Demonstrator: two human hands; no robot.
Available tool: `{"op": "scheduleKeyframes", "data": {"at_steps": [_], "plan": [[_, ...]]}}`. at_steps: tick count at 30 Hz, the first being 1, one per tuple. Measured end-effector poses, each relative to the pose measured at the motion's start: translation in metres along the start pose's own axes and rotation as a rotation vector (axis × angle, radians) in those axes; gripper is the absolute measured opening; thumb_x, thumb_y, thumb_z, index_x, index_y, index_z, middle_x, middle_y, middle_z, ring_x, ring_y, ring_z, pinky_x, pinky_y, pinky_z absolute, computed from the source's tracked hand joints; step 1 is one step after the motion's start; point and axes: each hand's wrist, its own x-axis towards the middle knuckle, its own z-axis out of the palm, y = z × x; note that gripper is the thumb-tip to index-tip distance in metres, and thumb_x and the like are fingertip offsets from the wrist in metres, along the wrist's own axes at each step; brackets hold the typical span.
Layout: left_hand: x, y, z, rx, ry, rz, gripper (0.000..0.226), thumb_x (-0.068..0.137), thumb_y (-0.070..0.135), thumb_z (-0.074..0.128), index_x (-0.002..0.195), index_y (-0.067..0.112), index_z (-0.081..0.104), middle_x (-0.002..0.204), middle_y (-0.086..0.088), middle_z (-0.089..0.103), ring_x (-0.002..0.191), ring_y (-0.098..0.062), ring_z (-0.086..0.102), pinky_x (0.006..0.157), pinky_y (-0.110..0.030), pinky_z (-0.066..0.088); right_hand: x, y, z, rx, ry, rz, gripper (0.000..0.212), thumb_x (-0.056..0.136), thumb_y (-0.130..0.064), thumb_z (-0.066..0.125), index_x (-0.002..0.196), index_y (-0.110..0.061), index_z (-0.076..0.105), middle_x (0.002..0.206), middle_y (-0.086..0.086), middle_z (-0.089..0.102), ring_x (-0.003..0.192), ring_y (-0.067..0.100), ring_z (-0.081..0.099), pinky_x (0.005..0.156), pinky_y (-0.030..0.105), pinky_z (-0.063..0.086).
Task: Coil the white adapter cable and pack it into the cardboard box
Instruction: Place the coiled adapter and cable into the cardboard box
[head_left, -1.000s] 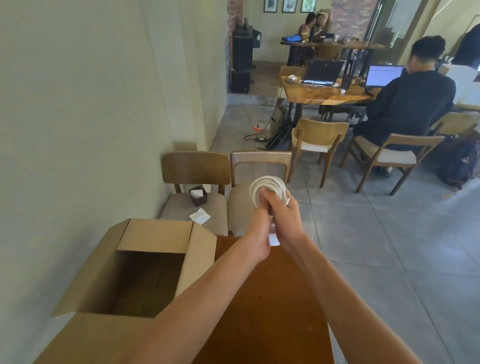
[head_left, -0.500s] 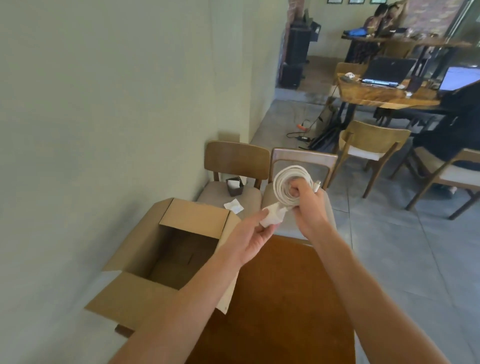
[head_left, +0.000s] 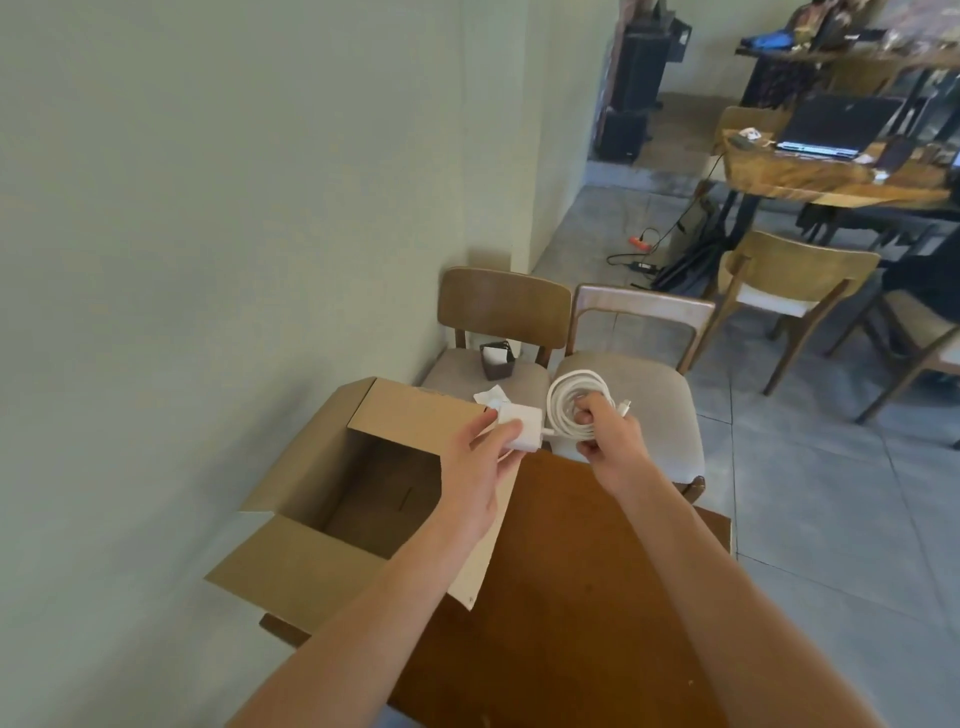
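The white cable (head_left: 562, 400) is wound into a round coil, and my right hand (head_left: 607, 436) grips it with fingers curled through the loop; its plug end sticks out to the right. My left hand (head_left: 478, 467) pinches the white adapter brick (head_left: 522, 428), joined to the coil by a short length of cable. Both are held in the air over the far edge of the brown table (head_left: 561, 597). The cardboard box (head_left: 332, 478) stands open on the table's left side, flaps spread, its inside bare as far as I can see. My left hand is over the box's right flap.
A pale green wall runs along the left. Two wooden chairs (head_left: 631, 374) stand beyond the table; the left one carries a small dark holder (head_left: 496, 359) and a white paper. Farther right stand more chairs and a wooden table with a laptop (head_left: 831, 127). The floor is grey tile.
The view swung left and down toward the box. My hands lowered and drew apart: the left now holds the adapter brick clear of the coil, which the right keeps gripping.
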Motion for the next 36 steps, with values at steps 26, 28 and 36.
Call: {"op": "scheduleKeyframes", "data": {"at_steps": [26, 28, 36], "plan": [[0.033, 0.022, -0.182, -0.181, 0.250, -0.252, 0.057, 0.092, 0.037, 0.073, 0.136, 0.008, 0.053, 0.132, -0.022, 0.060, 0.119, -0.034, 0.064, 0.102, -0.052, 0.053, -0.010, 0.105, 0.171, -0.559, -0.761, 0.081, 0.027, 0.098, -0.022, 0.057, 0.071, -0.018, 0.057, 0.076, 0.002, 0.057, 0.076, 0.013, 0.052, 0.078, 0.026, 0.050], [0.044, 0.021, -0.198, -0.148, 0.195, -0.260, 0.082, 0.076, 0.033, 0.088, 0.142, 0.013, 0.043, 0.136, -0.018, 0.055, 0.123, -0.032, 0.061, 0.102, -0.052, 0.053, -0.004, 0.118, 0.186, -0.526, -0.764, 0.132, 0.014, 0.099, -0.021, 0.058, 0.091, -0.011, 0.064, 0.086, 0.006, 0.064, 0.081, 0.014, 0.060, 0.079, 0.026, 0.054], [0.104, -0.013, -0.225, -0.056, 0.337, -0.331, 0.067, 0.083, 0.002, 0.080, 0.134, 0.028, 0.047, 0.127, -0.012, 0.055, 0.114, -0.028, 0.064, 0.096, -0.048, 0.058, 0.034, 0.175, 0.216, -0.221, -0.468, 0.564, 0.029, 0.092, 0.000, 0.059, 0.120, -0.002, 0.066, 0.118, 0.021, 0.070, 0.103, 0.027, 0.071, 0.075, 0.035, 0.061]]}}
